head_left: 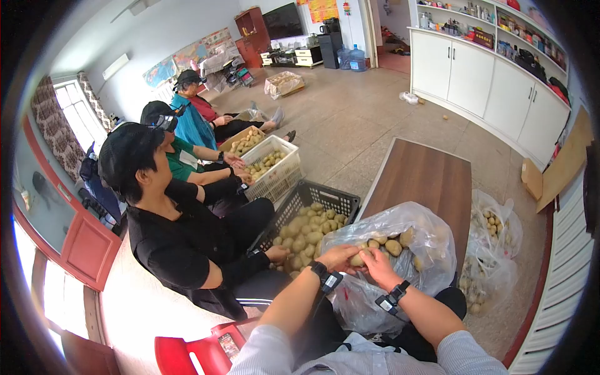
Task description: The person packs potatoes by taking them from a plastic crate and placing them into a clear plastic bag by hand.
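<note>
Pinching one potato between left hand and right hand at the bag's mouth, likely for steadiness.

white cabinets under open shelves; bright window between patterned curtains; tan floor; black tv

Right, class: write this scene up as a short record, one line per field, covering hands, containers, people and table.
Left hand: on a potato
Right hand: on the same potato
Bag: clear plastic, more potatoes inside
Black crate: left of the bag, holds potatoes
Co-workers: three, seated at left
Table: brown top, beyond the bag
</note>
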A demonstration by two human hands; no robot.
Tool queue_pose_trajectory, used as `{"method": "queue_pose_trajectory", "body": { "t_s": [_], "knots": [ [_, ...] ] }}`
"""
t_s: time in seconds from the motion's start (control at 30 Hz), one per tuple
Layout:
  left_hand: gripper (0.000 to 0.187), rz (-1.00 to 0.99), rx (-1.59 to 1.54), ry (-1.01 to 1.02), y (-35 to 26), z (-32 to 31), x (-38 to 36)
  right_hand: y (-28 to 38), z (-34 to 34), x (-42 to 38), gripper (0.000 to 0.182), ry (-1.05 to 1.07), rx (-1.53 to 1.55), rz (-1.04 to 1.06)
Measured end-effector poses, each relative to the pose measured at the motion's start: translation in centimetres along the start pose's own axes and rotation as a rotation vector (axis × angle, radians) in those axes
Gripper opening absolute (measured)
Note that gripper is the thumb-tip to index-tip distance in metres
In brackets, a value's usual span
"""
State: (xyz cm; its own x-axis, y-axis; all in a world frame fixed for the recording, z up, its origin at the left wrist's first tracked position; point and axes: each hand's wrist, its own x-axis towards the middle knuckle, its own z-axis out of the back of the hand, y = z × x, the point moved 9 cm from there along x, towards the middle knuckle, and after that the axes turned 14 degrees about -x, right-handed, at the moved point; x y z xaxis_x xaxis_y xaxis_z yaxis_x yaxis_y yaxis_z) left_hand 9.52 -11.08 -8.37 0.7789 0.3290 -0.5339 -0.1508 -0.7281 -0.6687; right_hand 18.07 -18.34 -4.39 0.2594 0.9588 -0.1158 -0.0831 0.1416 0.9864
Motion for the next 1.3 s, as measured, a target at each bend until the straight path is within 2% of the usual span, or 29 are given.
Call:
{"method": "queue_pose_trajectory", "body": {
  "t_s": [0.03,0.1,0.2,0.27,0.33,0.4,0.47,0.53,0.57,0.6,0.67,0.83,0.9,1.03,1.13,1.2,1.27,1.3],
  "knots": [
    [0.036,0.025,-0.052,0.068,0.3,-0.5,0.2,-0.6,0.0,0.4,0.035,-0.003,0.002,0.000],
    [0.036,0.015,-0.049,0.052,0.7,0.3,0.6,-0.5,0.8,0.9,0.036,-0.102,-0.374,0.195],
    [0.033,0.028,-0.016,0.052,0.4,0.6,0.5,-0.4,1.8,0.2,0.036,-0.215,-0.500,0.227],
    [0.031,0.055,0.016,0.069,0.7,0.9,0.5,0.0,2.7,-0.8,0.037,-0.219,-0.469,0.150],
    [0.030,0.004,-0.038,-0.005,0.5,2.1,0.8,-1.1,3.9,-1.0,0.039,-0.224,-0.439,0.076],
    [0.029,-0.045,-0.079,-0.034,-0.5,2.7,0.1,-2.4,6.8,-1.4,0.037,-0.435,-0.899,0.199],
    [0.029,-0.099,-0.119,-0.061,-1.5,3.3,-0.5,-2.6,9.2,-2.1,0.039,-0.468,-1.005,0.152],
    [0.029,-0.258,-0.285,-0.182,-2.8,5.2,-1.3,-2.6,11.2,-2.7,0.043,-0.500,-1.108,0.104],
    [0.029,-0.257,-0.280,-0.183,-3.0,5.6,-1.5,-2.8,12.0,-2.8,0.046,-0.523,-1.153,0.053],
    [0.030,-0.341,-0.311,-0.256,-3.8,6.8,-2.0,-3.0,12.8,-2.9,0.051,-0.547,-1.197,0.002],
    [0.026,-0.460,-0.398,-0.395,-4.7,8.5,-2.9,-3.0,13.8,-3.1,0.053,-0.554,-1.177,-0.028],
    [0.028,-0.552,-0.362,-0.507,-4.5,12.3,-3.8,-4.0,15.0,-3.4,0.058,-0.541,-1.087,-0.137],
    [0.026,-0.459,-0.371,-0.626,-3.8,13.4,-4.5,-3.8,14.9,-3.5,0.059,-0.516,-1.092,-0.152],
    [0.024,-0.375,-0.336,-0.606,-3.3,15.2,-4.2,-4.3,15.2,-3.3,0.060,-0.534,-1.121,-0.175],
    [0.022,-0.387,-0.098,-0.733,-3.9,15.8,-5.4,-4.9,15.8,-3.1,0.061,-0.514,-1.089,-0.262],
    [0.019,-0.501,0.135,-0.668,-4.0,18.2,-3.2,-5.9,16.5,-3.0,0.066,-0.479,-1.054,-0.368],
    [0.017,-0.474,-0.012,-0.648,-3.7,18.3,-3.3,-6.4,16.8,-2.8,0.068,-0.484,-1.036,-0.369],
    [0.015,-0.367,-0.279,-0.680,-2.5,17.7,-3.8,-6.7,17.0,-2.8,0.070,-0.490,-1.017,-0.371]
  ]
}}
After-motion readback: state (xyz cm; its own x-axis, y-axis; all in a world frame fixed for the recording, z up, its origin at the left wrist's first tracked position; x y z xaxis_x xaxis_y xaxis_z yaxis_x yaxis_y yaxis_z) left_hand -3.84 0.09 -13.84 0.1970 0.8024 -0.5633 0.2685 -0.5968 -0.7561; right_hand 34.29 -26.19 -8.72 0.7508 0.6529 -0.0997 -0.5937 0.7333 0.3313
